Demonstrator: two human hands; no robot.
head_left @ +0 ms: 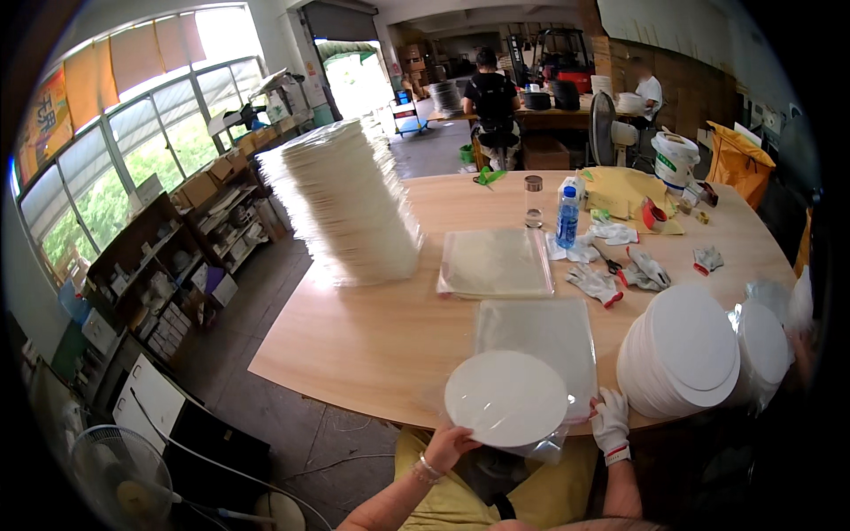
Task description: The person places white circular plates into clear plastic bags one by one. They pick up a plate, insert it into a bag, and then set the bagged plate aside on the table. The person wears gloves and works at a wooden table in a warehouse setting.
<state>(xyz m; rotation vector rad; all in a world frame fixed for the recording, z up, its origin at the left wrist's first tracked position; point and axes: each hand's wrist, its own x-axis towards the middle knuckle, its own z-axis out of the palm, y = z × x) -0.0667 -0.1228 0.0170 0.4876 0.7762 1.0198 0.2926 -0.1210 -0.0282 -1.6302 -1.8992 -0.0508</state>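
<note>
Head view: At a wooden table point(336, 354), a seated person holds a white disc point(506, 398) at the near edge, partly over the lap, with clear film point(546, 445) jutting out around it. Glints across its face suggest the film covers it, though which layers lie above or below is hard to tell.

The bare left hand point(447, 447) is closed in a pinch on the disc's near-left rim. The gloved right hand point(610, 427) rests with fingers part-curled at the near-right corner of a pile of clear bags point(538, 329) — whether it has hold of a sheet cannot be told. A stack of bare discs point(692, 336) stands just beyond that hand, to the right; a tall stack point(345, 208) rises at the table's far left.

Done well, the work in hand likely calls for a light pinch at the rim, the disc level and the film drawn smooth — thin plastic may crease or snag on the edge. Light pressure from the gloved fingers would probably steady the pile's corner, and the spread gloves point(595, 283) and scissors point(611, 263) are best left well apart from the film.
</note>
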